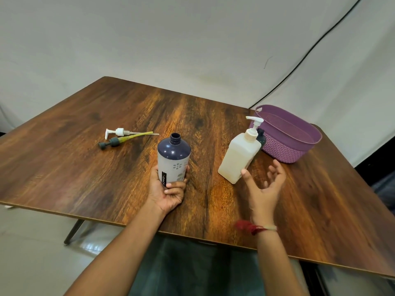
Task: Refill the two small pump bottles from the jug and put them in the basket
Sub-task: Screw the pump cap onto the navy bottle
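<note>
Open-necked bottle (174, 159) with the dark shoulder is held upright over the surface (85, 167), near its front edge. Liquid could be spilled if it were tipped while capless, or if the tilted white pump bottle (237, 159) beside it were knocked over. Its lower body is wrapped by the curled fingers (175, 185) of the left hand (168, 193). The right hand (265, 189) is spread wide at the white bottle's base; contact cannot be told. Two pump heads (119, 135) lie far left, and the basket (284, 150) stands at the right.
</note>
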